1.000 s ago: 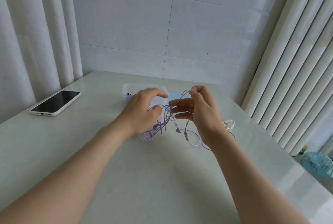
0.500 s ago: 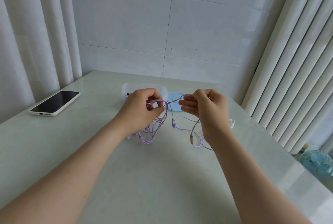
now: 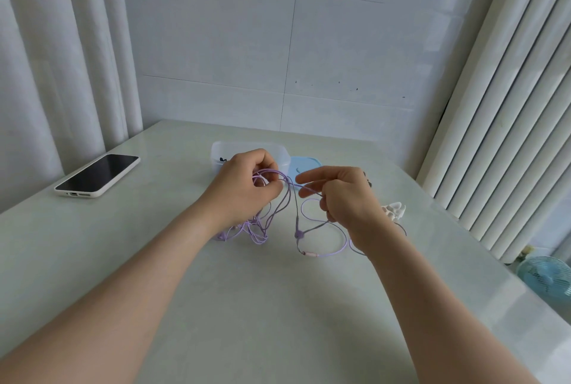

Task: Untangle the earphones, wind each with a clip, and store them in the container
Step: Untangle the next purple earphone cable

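Above the tabletop [image 3: 278, 306], the left hand [image 3: 247, 187] is gripping a bunch of the purple earphones [image 3: 298, 234] while the right hand [image 3: 346, 198] is pinching 1 strand. Loose loops are trailing onto the tabletop, near the container [image 3: 221, 149].

Tangled purple earphones [image 3: 298, 234], partly lifted.
The cords run between the left hand [image 3: 244, 189] and right hand [image 3: 343, 195], lower loops lying flat (one knotted mass). Behind them is a clear container [image 3: 247, 146], open, with its blue lid [image 3: 306, 164] touching its right side. White clips [image 3: 393, 210] lie to the right.
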{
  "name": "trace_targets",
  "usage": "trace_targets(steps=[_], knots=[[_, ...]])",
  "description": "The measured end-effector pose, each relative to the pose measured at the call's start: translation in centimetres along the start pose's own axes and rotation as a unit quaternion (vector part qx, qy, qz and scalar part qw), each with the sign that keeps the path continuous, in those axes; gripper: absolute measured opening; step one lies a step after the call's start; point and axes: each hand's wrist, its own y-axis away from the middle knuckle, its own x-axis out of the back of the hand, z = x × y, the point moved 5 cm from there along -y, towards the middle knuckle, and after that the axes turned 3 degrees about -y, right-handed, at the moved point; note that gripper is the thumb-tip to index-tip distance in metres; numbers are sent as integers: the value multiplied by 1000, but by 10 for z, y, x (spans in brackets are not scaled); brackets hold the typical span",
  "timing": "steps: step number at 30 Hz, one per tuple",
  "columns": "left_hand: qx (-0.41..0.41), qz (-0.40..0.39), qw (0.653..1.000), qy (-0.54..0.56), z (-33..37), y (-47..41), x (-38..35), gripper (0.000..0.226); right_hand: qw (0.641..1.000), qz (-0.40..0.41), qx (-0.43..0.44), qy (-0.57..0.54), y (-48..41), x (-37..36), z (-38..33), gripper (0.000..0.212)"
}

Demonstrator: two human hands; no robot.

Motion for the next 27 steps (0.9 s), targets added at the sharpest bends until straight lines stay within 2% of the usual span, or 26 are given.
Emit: trace_targets(steps=[2, 7, 14, 18, 21, 23, 25, 27], knots=[[15, -3, 1000, 15, 0, 0, 0, 9, 1000, -17, 20, 9, 2, -3, -3, 49], [47, -7, 998, 39, 1, 0, 2, 11, 998, -33, 58, 4, 6, -4, -7, 15], [76, -3, 996, 38, -4, -2, 3, 16, 993, -57, 103, 27, 4, -4, -8, 18], [59, 60, 996, 5, -8, -6, 9, 26, 994, -66, 90, 20, 3, -5, -7, 25], [38, 115, 991, -48, -5, -4, 18, 46, 996, -55, 65, -28, 3, -5, -8, 27], [37, 133, 987, -80, -7, -4, 21, 54, 996, -29, 82, -34, 2, -3, -10, 28], [51, 137, 983, -114, -13, -4, 21, 59, 995, -10, 82, -50, 0, 0, -11, 29], [68, 135, 978, -141, -17, -6, 21, 58, 991, -14, 57, -118, -1, 1, -10, 27]])
